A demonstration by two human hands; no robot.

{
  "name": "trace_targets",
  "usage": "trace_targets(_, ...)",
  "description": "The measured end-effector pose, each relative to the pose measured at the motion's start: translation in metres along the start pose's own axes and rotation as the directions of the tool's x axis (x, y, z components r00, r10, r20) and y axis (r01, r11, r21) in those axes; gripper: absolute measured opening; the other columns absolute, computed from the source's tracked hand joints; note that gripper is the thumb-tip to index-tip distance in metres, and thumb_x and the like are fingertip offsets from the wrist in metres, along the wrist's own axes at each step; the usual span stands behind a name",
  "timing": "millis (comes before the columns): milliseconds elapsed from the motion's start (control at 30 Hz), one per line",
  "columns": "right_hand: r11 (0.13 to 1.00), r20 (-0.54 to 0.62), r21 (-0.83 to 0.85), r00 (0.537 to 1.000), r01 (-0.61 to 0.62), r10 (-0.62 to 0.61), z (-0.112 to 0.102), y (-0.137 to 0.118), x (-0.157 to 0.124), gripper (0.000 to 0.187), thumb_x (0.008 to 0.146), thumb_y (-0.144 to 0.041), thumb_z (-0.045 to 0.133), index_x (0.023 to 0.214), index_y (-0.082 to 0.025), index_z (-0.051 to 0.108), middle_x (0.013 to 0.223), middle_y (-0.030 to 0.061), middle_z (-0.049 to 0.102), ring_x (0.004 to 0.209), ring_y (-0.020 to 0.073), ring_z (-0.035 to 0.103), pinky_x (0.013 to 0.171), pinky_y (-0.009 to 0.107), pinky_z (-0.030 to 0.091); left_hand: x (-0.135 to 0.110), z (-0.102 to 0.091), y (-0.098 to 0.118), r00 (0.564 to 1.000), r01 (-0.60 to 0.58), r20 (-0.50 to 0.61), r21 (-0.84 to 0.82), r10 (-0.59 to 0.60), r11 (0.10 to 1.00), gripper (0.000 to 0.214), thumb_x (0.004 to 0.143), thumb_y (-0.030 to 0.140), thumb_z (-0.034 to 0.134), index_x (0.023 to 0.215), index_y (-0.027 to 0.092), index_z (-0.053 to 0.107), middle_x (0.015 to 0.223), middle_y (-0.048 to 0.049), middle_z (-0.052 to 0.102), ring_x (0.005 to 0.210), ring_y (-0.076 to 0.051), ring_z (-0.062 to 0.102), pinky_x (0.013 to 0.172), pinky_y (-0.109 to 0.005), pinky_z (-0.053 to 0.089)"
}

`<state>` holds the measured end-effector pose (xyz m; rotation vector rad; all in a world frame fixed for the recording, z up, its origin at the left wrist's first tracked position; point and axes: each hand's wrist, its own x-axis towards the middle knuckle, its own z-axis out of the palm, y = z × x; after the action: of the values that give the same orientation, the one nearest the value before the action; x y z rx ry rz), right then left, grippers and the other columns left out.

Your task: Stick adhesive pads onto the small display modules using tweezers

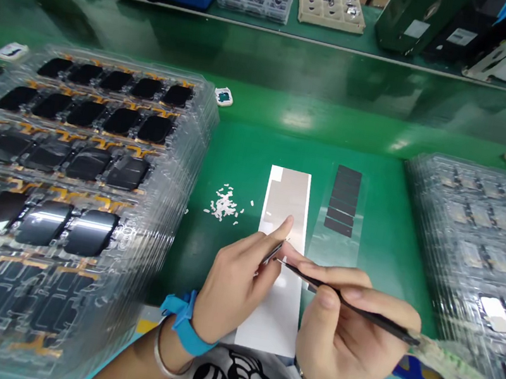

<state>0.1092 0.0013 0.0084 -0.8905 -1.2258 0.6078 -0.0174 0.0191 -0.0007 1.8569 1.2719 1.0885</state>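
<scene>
By the counter's [243,156] near edge, the left hand [240,271] pinches a small part [272,252]; the right hand [355,334] grips tweezers [374,317] slanting leftward toward it.

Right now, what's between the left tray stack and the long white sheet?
In the head view, small white pieces lie on the green surface; lower in frame, the left hand and blue wristband.

On the bench [250,144], the sheet [265,332] lies between the pile of pieces [223,205] on its left and the film [334,248] on its right, with the left tray stack [162,220] and right tray stack [426,223] farther out and the shelf [325,34] behind.
</scene>
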Motion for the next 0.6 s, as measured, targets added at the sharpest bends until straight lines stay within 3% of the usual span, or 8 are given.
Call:
trace_targets(167, 1.000, 0.001, 0.007, 1.000, 0.019, -0.019, 0.002, 0.006, 0.001, 0.029, 0.092, 0.001, 0.055, 0.109, -0.023, 0.051, 0.097, 0.0029, 0.075, 0.097, 0.0201, 0.077, 0.086, 0.046, 0.069, 0.001, -0.003, 0.002, 0.999, 0.039, 0.030, 0.025, -0.040, 0.999, 0.054, 0.097, 0.008, 0.042, 0.149, 0.020, 0.051, 0.084, -0.0009, 0.061, 0.071, -0.014, 0.056, 0.061, -0.024, 0.043)
trace_targets(300, 0.996, 0.018, 0.054, 0.997, 0.076, -0.077, 0.002, 0.012, 0.004, 0.035, 0.088, 0.008, 0.054, 0.110, -0.018, 0.052, 0.098, 0.0047, 0.075, 0.097, 0.0195, 0.077, 0.086, 0.042, 0.070, 0.001, -0.004, 0.003, 0.998, 0.039, 0.047, -0.008, -0.039, 0.999, 0.050, 0.101, 0.017, 0.041, 0.151, 0.017, 0.048, 0.087, -0.0023, 0.060, 0.074, -0.016, 0.055, 0.065, -0.026, 0.043)
trace_targets(600, 0.994, 0.005, 0.083, 0.998, 0.068, -0.068, 0.003, 0.017, 0.004, 0.038, 0.085, 0.011, 0.054, 0.110, -0.017, 0.053, 0.100, 0.0051, 0.075, 0.097, 0.0204, 0.077, 0.084, 0.042, 0.071, -0.001, -0.004, 0.000, 0.996, 0.066, 0.067, -0.062, -0.062, 0.996, 0.049, 0.105, 0.026, 0.038, 0.153, 0.017, 0.046, 0.095, -0.0060, 0.063, 0.085, -0.020, 0.058, 0.072, -0.031, 0.045)
